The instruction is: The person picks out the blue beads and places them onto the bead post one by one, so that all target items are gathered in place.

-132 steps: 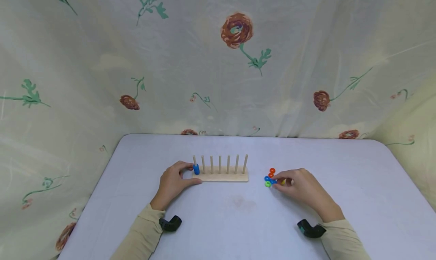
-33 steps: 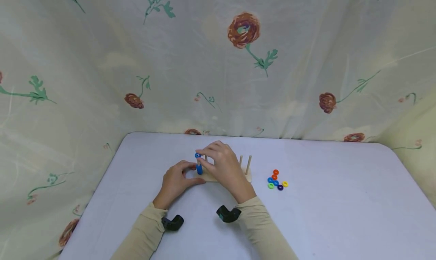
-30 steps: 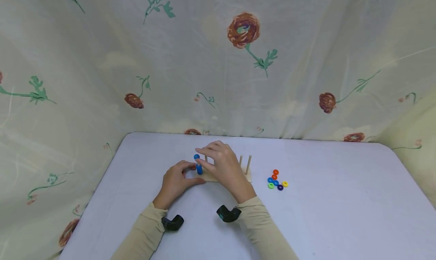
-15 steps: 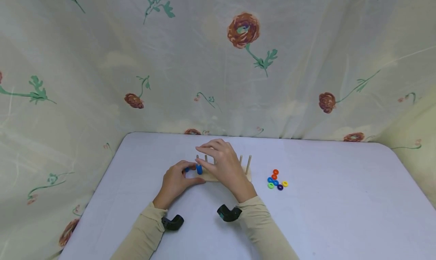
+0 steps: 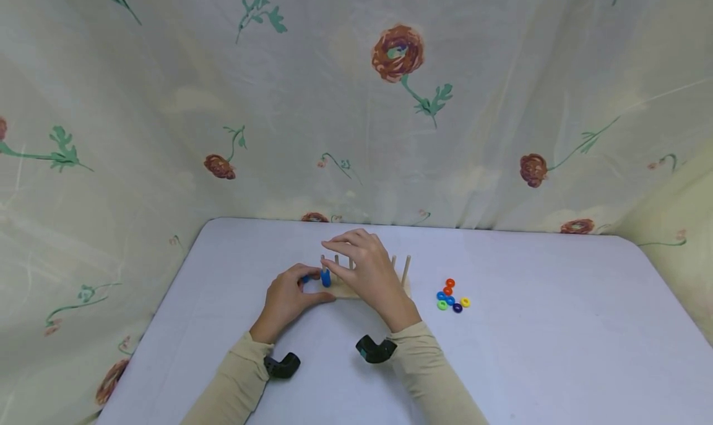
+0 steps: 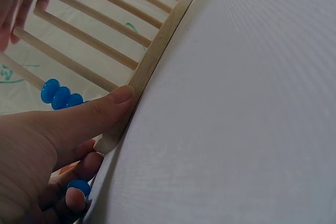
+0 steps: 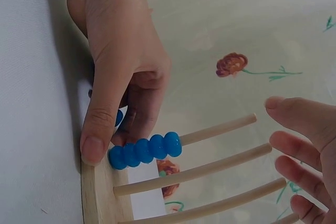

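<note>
My left hand [image 5: 285,300] pinches the left end of a wooden peg stand [image 6: 157,56], thumb along the front edge of its base. Several blue beads [image 7: 145,151] are stacked on the stand's first peg, whose upper part is bare. A loose blue bead [image 6: 79,186] lies by the curled fingers of the left hand, outside the stand's end. My right hand [image 5: 364,269] hovers at the peg tops, thumb and fingers parted with nothing between them. In the head view it hides the middle pegs. The other pegs that show carry no beads.
Right of the stand on the white table [image 5: 535,326] lie loose beads: two orange beads [image 5: 449,286], two blue beads [image 5: 445,298], a green bead [image 5: 442,305], a purple bead [image 5: 457,308] and a yellow bead [image 5: 465,302]. Floral cloth [image 5: 468,103] hangs behind the table.
My right hand came from the loose beads to the first peg with a blue bead. That bead slipped off the peg top and dropped beside my left hand, which kept its grip.
</note>
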A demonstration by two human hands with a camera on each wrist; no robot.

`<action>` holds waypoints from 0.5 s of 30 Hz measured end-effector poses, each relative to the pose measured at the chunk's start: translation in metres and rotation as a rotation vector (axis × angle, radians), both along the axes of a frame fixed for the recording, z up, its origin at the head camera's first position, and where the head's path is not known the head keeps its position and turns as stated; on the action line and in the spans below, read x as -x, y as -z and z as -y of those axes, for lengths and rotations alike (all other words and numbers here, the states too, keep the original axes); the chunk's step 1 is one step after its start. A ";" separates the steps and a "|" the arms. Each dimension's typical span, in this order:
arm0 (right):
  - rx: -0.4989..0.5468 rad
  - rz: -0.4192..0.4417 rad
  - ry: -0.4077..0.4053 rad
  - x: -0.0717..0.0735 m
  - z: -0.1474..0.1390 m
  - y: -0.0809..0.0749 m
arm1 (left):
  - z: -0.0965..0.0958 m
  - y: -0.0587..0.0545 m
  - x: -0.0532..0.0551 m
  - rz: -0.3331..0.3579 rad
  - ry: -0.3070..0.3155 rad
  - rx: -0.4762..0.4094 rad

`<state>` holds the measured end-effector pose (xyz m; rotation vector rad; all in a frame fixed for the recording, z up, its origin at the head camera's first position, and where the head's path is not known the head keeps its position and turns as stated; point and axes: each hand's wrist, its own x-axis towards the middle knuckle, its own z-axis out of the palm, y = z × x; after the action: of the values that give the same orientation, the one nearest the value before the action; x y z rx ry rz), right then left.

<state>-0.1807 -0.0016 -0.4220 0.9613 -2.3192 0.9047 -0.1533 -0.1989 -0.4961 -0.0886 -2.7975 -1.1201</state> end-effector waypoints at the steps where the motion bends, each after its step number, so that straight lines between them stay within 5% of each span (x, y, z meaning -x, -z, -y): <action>1: 0.003 -0.002 -0.002 0.000 0.000 0.000 | 0.000 0.000 0.000 -0.001 -0.001 0.001; 9: 0.028 -0.005 -0.006 0.000 -0.002 0.000 | 0.001 0.000 0.001 0.022 0.025 -0.001; 15: 0.034 0.002 0.002 0.000 -0.005 -0.003 | 0.012 -0.008 0.004 0.089 0.063 -0.090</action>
<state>-0.1810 0.0031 -0.4191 0.9436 -2.2987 0.9420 -0.1574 -0.2109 -0.4882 -0.1215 -2.8345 -1.2929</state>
